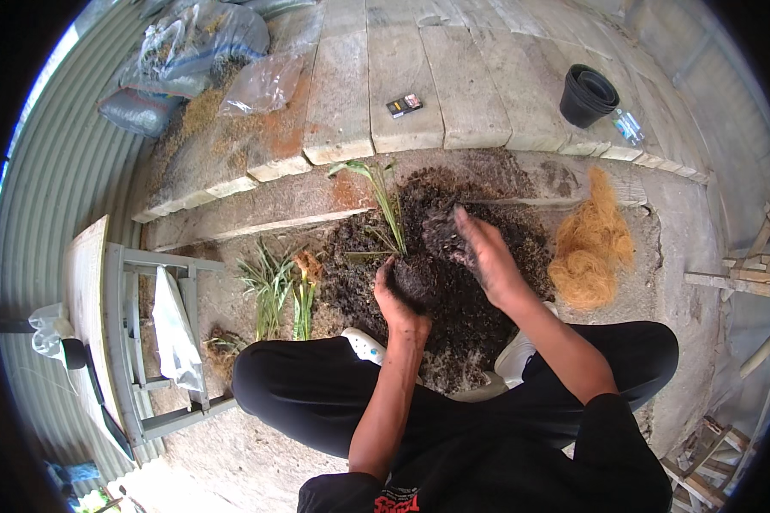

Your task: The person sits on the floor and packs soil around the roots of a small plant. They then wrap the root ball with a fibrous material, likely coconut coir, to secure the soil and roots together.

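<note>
My left hand [399, 301] cups the round, dark root ball [416, 282] of a seedling. Green strap-like leaves [385, 199] rise from that ball and lean away from me. To its right, my right hand [487, 253] is blurred and carries a clump of dark soil [448, 236]; its fingers are partly hidden by the soil. Both hands are above a heap of loose dark potting soil [471, 320] on the ground between my feet. Left of the heap lie leafy plants [266, 288], and a plant with pale stems [304, 308] is beside them.
Orange-brown coconut fibre [593, 250] lies right of the soil. Nested black plastic pots [587, 96], a plastic bottle [629, 126] and a small box [404, 105] are on the raised slabs. Filled plastic bags [199, 45] sit far left. A metal-framed stand [119, 308] is at left.
</note>
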Motion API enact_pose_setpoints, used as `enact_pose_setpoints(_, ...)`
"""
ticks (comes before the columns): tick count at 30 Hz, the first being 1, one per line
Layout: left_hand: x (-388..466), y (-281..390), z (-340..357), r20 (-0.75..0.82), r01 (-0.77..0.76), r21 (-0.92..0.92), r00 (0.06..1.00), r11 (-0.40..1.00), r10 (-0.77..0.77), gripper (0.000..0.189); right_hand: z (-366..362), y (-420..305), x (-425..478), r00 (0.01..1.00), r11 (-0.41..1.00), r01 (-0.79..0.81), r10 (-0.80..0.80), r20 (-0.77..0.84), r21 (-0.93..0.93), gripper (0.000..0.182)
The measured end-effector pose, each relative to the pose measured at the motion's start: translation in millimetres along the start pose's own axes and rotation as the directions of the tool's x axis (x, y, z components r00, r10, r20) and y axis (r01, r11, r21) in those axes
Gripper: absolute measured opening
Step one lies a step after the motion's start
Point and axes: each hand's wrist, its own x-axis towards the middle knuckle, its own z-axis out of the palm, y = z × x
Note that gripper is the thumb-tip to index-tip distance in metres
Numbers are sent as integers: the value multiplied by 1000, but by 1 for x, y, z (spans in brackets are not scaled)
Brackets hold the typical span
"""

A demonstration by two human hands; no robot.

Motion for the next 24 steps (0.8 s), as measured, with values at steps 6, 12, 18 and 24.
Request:
enact_pose_setpoints(6,-5,4,3,72,-126,60,990,990,122,41,26,6,-28,841,543,540,-329,429,-643,65)
enact_pose_setpoints(12,-7,12,5,71,-75,22,995,997,73,38,11,-10,-19,908,901,355,-270,320,-248,70)
enact_pose_setpoints(18,-2,6,-1,68,-56,-20,996,998,57,36,15,-6,-18,939,829,345,-295,178,-440,69)
enact_pose_setpoints(24,3,-9,-14,54,-63,71,997,995,60,35,19,-8,10,999,999,-50,50,10,-9,74)
